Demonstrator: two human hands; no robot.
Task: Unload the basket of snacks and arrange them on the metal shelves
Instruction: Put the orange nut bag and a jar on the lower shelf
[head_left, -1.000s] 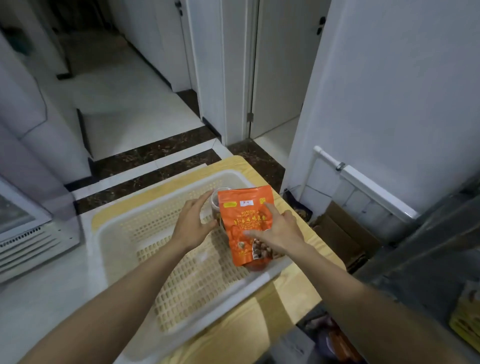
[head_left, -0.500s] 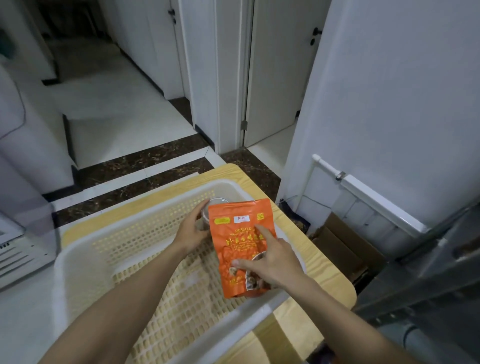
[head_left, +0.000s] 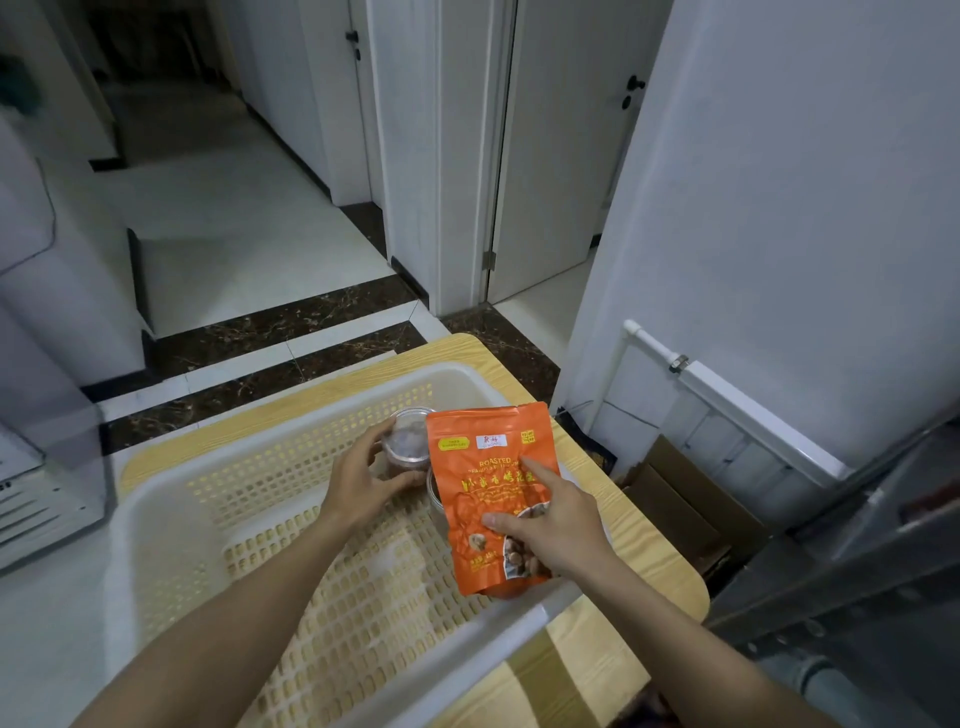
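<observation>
Compared with a second ago, the clear jar (head_left: 408, 441) shows more of itself at the upper left of the orange peanut pouch (head_left: 491, 499), with its lid and dark contents now in sight. The left hand (head_left: 363, 486) has slid from the jar's rim to curl round its side. The basket (head_left: 156, 519) and the white vented appliance (head_left: 31, 499) have drifted toward the frame's left edge.

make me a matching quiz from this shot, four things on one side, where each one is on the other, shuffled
1 orange pouch
2 clear tub
3 white basket
4 wooden table

a under the white basket
b gripped by the left hand
c held by the right hand
d on the wooden table

Pairs: 1-c, 2-b, 3-d, 4-a
</observation>
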